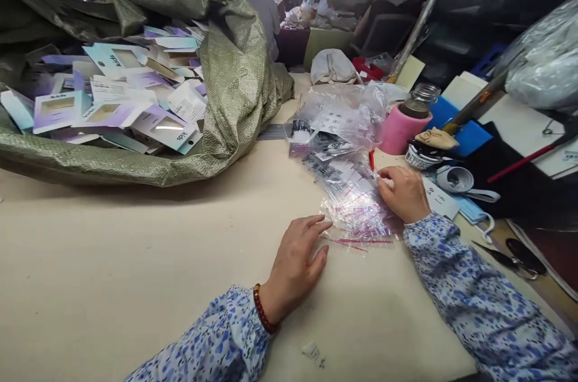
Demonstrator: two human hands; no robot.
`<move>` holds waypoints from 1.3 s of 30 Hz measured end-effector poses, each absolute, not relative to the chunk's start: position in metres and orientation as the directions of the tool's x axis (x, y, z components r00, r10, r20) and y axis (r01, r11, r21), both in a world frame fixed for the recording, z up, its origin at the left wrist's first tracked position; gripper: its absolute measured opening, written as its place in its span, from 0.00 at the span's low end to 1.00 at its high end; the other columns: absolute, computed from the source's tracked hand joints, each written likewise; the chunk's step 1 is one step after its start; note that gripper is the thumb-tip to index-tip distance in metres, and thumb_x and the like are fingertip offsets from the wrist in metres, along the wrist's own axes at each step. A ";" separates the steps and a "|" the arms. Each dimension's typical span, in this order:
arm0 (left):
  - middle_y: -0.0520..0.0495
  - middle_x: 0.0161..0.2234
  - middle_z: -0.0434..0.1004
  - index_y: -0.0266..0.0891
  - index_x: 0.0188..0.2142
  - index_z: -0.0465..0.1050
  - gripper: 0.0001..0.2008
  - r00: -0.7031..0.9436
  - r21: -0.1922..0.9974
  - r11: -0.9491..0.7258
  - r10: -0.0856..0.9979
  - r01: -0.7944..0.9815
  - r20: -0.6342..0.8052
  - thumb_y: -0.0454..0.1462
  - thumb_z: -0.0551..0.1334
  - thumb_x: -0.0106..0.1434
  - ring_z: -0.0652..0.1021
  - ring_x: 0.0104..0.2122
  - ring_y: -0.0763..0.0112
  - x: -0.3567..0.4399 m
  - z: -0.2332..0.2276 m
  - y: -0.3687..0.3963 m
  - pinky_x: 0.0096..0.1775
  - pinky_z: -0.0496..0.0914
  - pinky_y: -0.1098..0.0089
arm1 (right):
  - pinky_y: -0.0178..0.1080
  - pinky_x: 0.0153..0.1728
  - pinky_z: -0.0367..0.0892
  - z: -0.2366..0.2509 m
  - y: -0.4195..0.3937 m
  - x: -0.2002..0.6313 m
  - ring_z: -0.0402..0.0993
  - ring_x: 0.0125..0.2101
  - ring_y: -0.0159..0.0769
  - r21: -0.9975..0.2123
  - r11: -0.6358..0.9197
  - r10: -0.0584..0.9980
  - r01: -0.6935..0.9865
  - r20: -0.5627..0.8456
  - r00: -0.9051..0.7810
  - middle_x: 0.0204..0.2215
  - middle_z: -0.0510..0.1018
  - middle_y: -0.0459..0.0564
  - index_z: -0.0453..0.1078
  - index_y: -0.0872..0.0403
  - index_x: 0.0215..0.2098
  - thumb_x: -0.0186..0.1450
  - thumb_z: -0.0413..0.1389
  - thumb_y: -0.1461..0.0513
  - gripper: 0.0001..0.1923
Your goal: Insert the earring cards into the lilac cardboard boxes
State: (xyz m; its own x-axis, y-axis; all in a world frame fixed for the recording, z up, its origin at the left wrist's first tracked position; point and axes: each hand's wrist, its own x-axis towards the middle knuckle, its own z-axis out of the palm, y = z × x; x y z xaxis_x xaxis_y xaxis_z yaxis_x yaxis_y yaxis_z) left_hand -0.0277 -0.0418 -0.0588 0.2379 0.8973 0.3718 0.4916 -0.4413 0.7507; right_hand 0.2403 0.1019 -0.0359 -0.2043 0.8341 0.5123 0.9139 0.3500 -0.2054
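Clear plastic zip bags (356, 204) with pink-red seal lines lie in an overlapping pile on the table, some with black print. My left hand (298, 258) is at the near left edge of the pile, its fingers apart and the fingertips by the bags. On the far right side of the pile, my right hand (401, 189) has its fingers bent and pinches the edge of a bag between thumb and forefinger. Both wrists come out of blue-dotted sleeves, and a beaded bracelet (262, 310) circles the left one.
A green woven sack (235, 87) full of printed cardboard boxes (162, 123) stands at left. Right of the bags are a pink roll (400, 129) with a glass jar (423, 99), a white tape roll (454, 178) and scissors (510, 258). A small label (313, 353) lies in front. People sit behind.
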 end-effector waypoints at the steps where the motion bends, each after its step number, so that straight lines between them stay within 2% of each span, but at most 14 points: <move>1: 0.41 0.56 0.73 0.43 0.57 0.69 0.21 0.223 0.746 -0.438 0.899 0.502 0.378 0.29 0.59 0.65 0.71 0.57 0.59 -0.028 -0.058 -0.042 0.58 0.68 0.54 | 0.50 0.47 0.66 -0.041 0.102 0.238 0.75 0.42 0.50 -0.182 0.348 0.838 0.920 0.501 -0.217 0.39 0.82 0.59 0.76 0.57 0.40 0.63 0.54 0.61 0.12; 5: 0.42 0.51 0.76 0.41 0.52 0.70 0.16 0.168 0.747 -0.412 0.908 0.522 0.383 0.30 0.58 0.66 0.74 0.52 0.60 -0.029 -0.051 -0.037 0.54 0.71 0.56 | 0.53 0.51 0.67 -0.051 0.103 0.233 0.75 0.48 0.53 -0.164 0.385 0.836 0.908 0.479 -0.268 0.46 0.80 0.62 0.74 0.60 0.52 0.69 0.51 0.56 0.21; 8: 0.42 0.45 0.79 0.40 0.47 0.72 0.09 0.252 0.708 -0.416 0.909 0.571 0.332 0.33 0.59 0.67 0.77 0.47 0.60 -0.027 -0.041 -0.015 0.50 0.73 0.56 | 0.51 0.58 0.65 -0.050 0.103 0.231 0.70 0.57 0.51 -0.163 0.548 0.763 0.820 0.500 -0.410 0.56 0.75 0.64 0.70 0.61 0.59 0.72 0.48 0.52 0.26; 10: 0.40 0.46 0.80 0.38 0.48 0.73 0.10 0.335 0.630 -0.473 0.881 0.616 0.335 0.35 0.59 0.68 0.77 0.47 0.57 -0.020 -0.037 0.010 0.51 0.73 0.54 | 0.52 0.62 0.61 -0.050 0.100 0.229 0.66 0.62 0.50 -0.111 0.634 0.708 0.766 0.483 -0.516 0.61 0.72 0.62 0.69 0.59 0.61 0.73 0.48 0.51 0.26; 13: 0.37 0.51 0.79 0.34 0.51 0.73 0.14 0.418 0.523 -0.541 0.841 0.658 0.344 0.38 0.54 0.73 0.76 0.53 0.57 -0.003 -0.035 0.057 0.58 0.69 0.56 | 0.53 0.62 0.61 -0.050 0.095 0.222 0.69 0.59 0.49 -0.050 0.688 0.681 0.724 0.389 -0.620 0.58 0.75 0.60 0.71 0.57 0.59 0.72 0.51 0.53 0.23; 16: 0.35 0.56 0.76 0.32 0.53 0.74 0.17 0.443 0.446 -0.513 0.858 0.734 0.259 0.37 0.52 0.74 0.74 0.59 0.59 0.009 -0.034 0.107 0.63 0.65 0.59 | 0.50 0.58 0.64 -0.049 0.090 0.217 0.73 0.54 0.48 -0.021 0.686 0.690 0.727 0.334 -0.642 0.53 0.79 0.59 0.75 0.57 0.54 0.72 0.53 0.54 0.20; 18: 0.33 0.60 0.72 0.30 0.55 0.72 0.18 0.367 0.418 -0.427 0.904 0.802 0.221 0.37 0.52 0.73 0.72 0.62 0.57 0.009 -0.032 0.139 0.64 0.64 0.59 | 0.49 0.56 0.65 -0.045 0.087 0.214 0.73 0.52 0.48 0.009 0.673 0.695 0.739 0.332 -0.637 0.52 0.80 0.58 0.77 0.57 0.52 0.71 0.54 0.54 0.19; 22: 0.29 0.70 0.53 0.25 0.61 0.67 0.21 0.239 0.352 -0.309 0.944 0.883 0.227 0.32 0.53 0.70 0.57 0.70 0.54 -0.005 -0.030 0.186 0.69 0.52 0.56 | 0.50 0.51 0.63 -0.028 0.076 0.208 0.74 0.47 0.50 0.110 0.666 0.698 0.737 0.257 -0.669 0.47 0.81 0.57 0.77 0.57 0.48 0.69 0.56 0.48 0.23; 25: 0.33 0.71 0.51 0.30 0.58 0.71 0.21 0.151 0.277 -0.205 0.967 0.939 0.204 0.34 0.60 0.66 0.56 0.70 0.51 -0.013 -0.033 0.193 0.69 0.52 0.54 | 0.48 0.45 0.61 -0.016 0.069 0.205 0.74 0.42 0.49 0.158 0.664 0.704 0.731 0.196 -0.682 0.38 0.81 0.56 0.78 0.57 0.39 0.70 0.53 0.44 0.25; 28: 0.33 0.67 0.59 0.34 0.52 0.76 0.17 0.041 0.253 -0.112 0.961 0.961 0.272 0.38 0.59 0.68 0.62 0.66 0.48 -0.011 -0.036 0.174 0.65 0.58 0.53 | 0.44 0.39 0.59 -0.010 0.070 0.210 0.74 0.38 0.45 0.116 0.586 0.762 0.802 0.260 -0.594 0.34 0.81 0.55 0.76 0.56 0.37 0.74 0.47 0.48 0.25; 30: 0.33 0.62 0.65 0.35 0.51 0.76 0.18 -0.065 0.259 -0.028 0.937 0.965 0.343 0.42 0.55 0.70 0.66 0.62 0.46 -0.006 -0.036 0.154 0.60 0.64 0.51 | 0.43 0.38 0.58 -0.010 0.077 0.219 0.74 0.37 0.44 0.058 0.442 0.841 0.895 0.320 -0.436 0.34 0.80 0.56 0.76 0.58 0.39 0.75 0.44 0.52 0.23; 32: 0.31 0.57 0.70 0.35 0.51 0.75 0.21 -0.104 0.260 0.019 0.942 0.965 0.320 0.45 0.52 0.71 0.70 0.57 0.45 -0.001 -0.036 0.135 0.56 0.67 0.50 | 0.43 0.39 0.59 -0.015 0.087 0.229 0.74 0.39 0.46 0.022 0.273 0.905 0.962 0.333 -0.264 0.37 0.81 0.60 0.75 0.60 0.43 0.75 0.46 0.55 0.20; 36: 0.25 0.59 0.68 0.27 0.59 0.68 0.33 0.017 0.211 -0.042 0.993 0.977 0.119 0.54 0.51 0.70 0.66 0.61 0.38 0.008 -0.043 0.115 0.61 0.61 0.45 | 0.45 0.45 0.61 -0.026 0.101 0.238 0.74 0.47 0.52 -0.017 0.097 0.973 0.995 0.211 -0.091 0.43 0.80 0.65 0.71 0.63 0.51 0.71 0.52 0.54 0.20; 39: 0.27 0.64 0.63 0.29 0.65 0.61 0.36 0.157 0.206 -0.177 0.981 0.962 0.113 0.55 0.51 0.70 0.63 0.64 0.41 0.019 -0.049 0.116 0.65 0.54 0.45 | 0.49 0.50 0.62 -0.031 0.106 0.238 0.72 0.52 0.56 -0.080 0.062 0.986 0.995 0.157 -0.049 0.47 0.79 0.66 0.70 0.63 0.54 0.71 0.52 0.51 0.24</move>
State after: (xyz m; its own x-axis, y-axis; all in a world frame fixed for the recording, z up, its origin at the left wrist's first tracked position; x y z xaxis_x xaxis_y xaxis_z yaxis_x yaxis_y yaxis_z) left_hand 0.0186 0.1161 -0.0495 0.1568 0.9812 0.1127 0.9624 -0.1775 0.2056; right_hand 0.2376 0.1056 -0.0312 -0.0487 0.9864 0.1573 0.9948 0.0619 -0.0803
